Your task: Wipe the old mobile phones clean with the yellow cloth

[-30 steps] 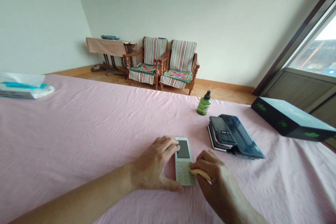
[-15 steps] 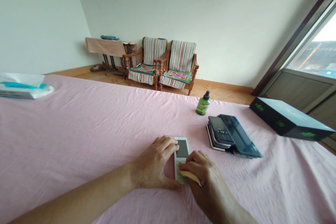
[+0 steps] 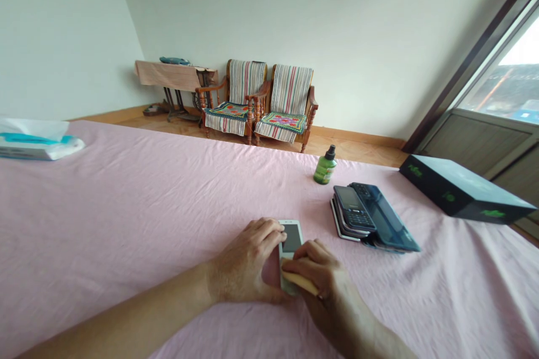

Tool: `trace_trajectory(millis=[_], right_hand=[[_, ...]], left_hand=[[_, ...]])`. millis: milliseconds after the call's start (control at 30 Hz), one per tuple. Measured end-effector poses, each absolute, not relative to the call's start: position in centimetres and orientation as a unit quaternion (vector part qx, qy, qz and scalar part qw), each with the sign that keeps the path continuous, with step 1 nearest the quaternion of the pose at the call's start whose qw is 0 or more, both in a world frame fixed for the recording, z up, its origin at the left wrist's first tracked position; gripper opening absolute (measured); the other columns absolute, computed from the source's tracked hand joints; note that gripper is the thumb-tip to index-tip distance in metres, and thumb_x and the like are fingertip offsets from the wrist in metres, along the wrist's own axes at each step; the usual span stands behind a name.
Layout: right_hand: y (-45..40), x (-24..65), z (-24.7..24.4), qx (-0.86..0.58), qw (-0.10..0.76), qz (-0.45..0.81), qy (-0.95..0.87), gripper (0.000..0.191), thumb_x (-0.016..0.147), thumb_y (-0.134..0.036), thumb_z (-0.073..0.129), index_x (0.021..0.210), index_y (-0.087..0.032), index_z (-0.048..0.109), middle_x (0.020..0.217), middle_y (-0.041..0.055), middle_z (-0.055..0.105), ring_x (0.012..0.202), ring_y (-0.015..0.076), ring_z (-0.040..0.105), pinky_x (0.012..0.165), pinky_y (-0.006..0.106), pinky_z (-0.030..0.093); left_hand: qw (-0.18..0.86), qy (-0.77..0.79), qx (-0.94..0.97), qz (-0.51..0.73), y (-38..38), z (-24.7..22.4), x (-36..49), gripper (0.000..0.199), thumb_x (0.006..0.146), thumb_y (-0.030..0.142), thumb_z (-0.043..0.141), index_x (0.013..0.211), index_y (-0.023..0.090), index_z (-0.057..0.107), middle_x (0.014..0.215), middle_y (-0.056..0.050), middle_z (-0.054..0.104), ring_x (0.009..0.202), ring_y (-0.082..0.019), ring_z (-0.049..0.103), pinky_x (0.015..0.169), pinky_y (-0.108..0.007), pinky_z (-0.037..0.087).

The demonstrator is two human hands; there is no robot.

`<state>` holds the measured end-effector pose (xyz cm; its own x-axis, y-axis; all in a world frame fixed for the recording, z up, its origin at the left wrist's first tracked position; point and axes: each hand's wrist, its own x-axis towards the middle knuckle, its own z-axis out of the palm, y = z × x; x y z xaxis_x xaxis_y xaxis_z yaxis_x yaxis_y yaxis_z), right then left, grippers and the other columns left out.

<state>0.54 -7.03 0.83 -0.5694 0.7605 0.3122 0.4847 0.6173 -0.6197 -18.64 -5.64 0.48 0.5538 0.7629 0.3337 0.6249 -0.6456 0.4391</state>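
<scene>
A white keypad phone (image 3: pixel 291 242) lies flat on the pink cloth with its dark screen toward the far end. My left hand (image 3: pixel 248 263) grips it, fingertips at the upper left edge and thumb by the near end. In my right hand (image 3: pixel 322 275) is a pale yellow flat piece (image 3: pixel 301 282), pinched between thumb and fingers. It presses against the phone's keypad, most of which is covered by the piece and the hand. Whether the piece is a cloth, a sponge or a brush, I cannot tell.
To the right lie stacked phones, a keypad phone (image 3: pixel 356 210) on top, beside a dark blue glossy phone (image 3: pixel 389 219). Behind them stand a green spray bottle (image 3: pixel 324 167) and a black box (image 3: pixel 467 190). A tissue pack (image 3: pixel 37 146) rests far left. Two chairs (image 3: pixel 282 104) stand beyond.
My right hand has shifted slightly left and up with the yellow piece across the keypad. My left hand and the phone stay in place.
</scene>
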Motion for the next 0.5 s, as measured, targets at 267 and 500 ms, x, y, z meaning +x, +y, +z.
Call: trace_trajectory(millis=[267,500], right_hand=[[-5.8,3.7,1.0,-0.421,0.325,0.231,-0.814,0.029,0.074,0.002,0.048,0.075,-0.020,0.067,0.074,0.0010,0.056,0.071,0.0157,0.053,0.064,0.028,0.039],[-6.4,3.0,0.8,-0.437,0.291,0.214,-0.824,0.027,0.072,0.002,0.047,0.068,-0.018,0.066,0.071,0.0019,0.056,0.070,0.0162,0.053,0.062,0.029,0.036]], left_hand=[[0.128,0.397,0.877,0.241,-5.6,0.6,-18.8,0.079,0.062,0.068,0.072,0.115,0.011,0.058,0.114,-0.017,0.058,0.107,-0.034,0.052,0.096,-0.050,0.041],[0.121,0.405,0.874,0.239,-5.8,0.5,-18.7,0.079,0.062,0.066,0.074,0.116,0.011,0.057,0.116,-0.016,0.057,0.108,-0.033,0.051,0.096,-0.049,0.040]])
